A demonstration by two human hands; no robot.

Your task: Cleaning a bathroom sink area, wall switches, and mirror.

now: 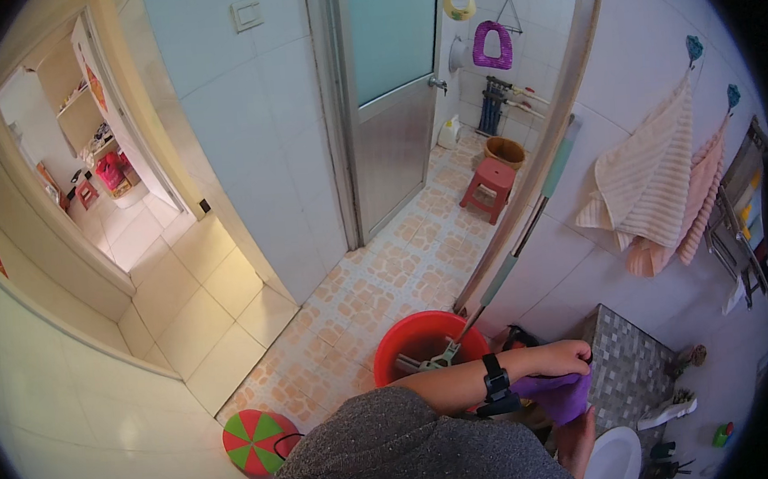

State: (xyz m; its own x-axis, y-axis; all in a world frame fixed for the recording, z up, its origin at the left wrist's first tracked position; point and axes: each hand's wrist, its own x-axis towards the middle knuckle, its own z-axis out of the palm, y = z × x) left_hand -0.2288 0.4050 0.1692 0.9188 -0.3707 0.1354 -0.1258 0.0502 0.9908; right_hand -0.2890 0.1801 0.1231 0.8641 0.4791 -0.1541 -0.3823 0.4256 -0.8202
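Purple cloth (562, 398), probably soft and light, best held by its edges: left hand (567, 357) gripping, right hand (576, 442) near, grip unclear.

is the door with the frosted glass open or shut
Open: the door stands with its handle edge away from the frame, and the red stool shows through the gap.

The site is a home washroom, as indicated by the sink (615, 457), 2 hung towels (648, 166), mop (446, 356), bucket (418, 322) and tiles (341, 323).
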